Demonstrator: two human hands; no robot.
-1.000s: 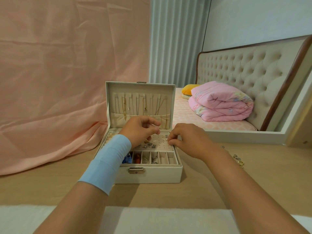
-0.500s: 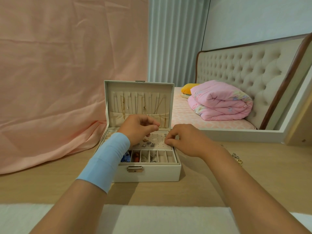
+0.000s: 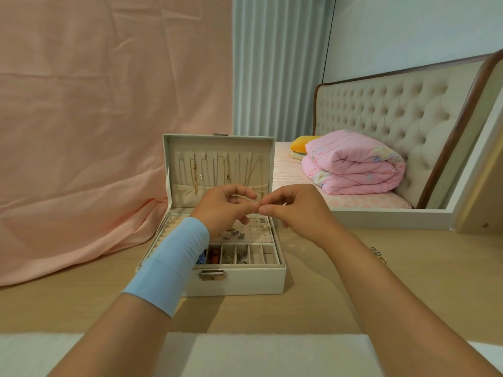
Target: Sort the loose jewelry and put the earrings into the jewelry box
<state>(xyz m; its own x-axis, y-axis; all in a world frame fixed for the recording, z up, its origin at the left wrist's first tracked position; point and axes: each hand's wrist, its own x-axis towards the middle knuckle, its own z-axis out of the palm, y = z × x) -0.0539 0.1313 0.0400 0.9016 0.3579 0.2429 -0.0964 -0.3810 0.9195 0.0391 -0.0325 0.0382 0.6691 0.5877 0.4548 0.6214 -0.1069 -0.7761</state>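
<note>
Nearest us, a pale blue stretchy wristband (image 3: 168, 265) wraps the left wrist. Our left hand (image 3: 221, 209) and right hand (image 3: 295, 210) were low over the box a moment ago. Now they have come up, and their curled fingertips meet above it. We cannot tell if they pinch a tiny earring. We think one is being got ready to go in.

Under them, on the light wooden table (image 3: 353, 289), sits the white rectangular jewelry box with a metal clasp (image 3: 245, 282), lid open. Its front slots (image 3: 255, 255) hold small bits, one red. Loose chain links (image 3: 378, 254) lie on the table to the right. Behind the slots, small silver earrings (image 3: 234, 234) sit on the pink pad full of holes (image 3: 258, 234). Gold chains (image 3: 194, 172) hang in the lid.
</note>
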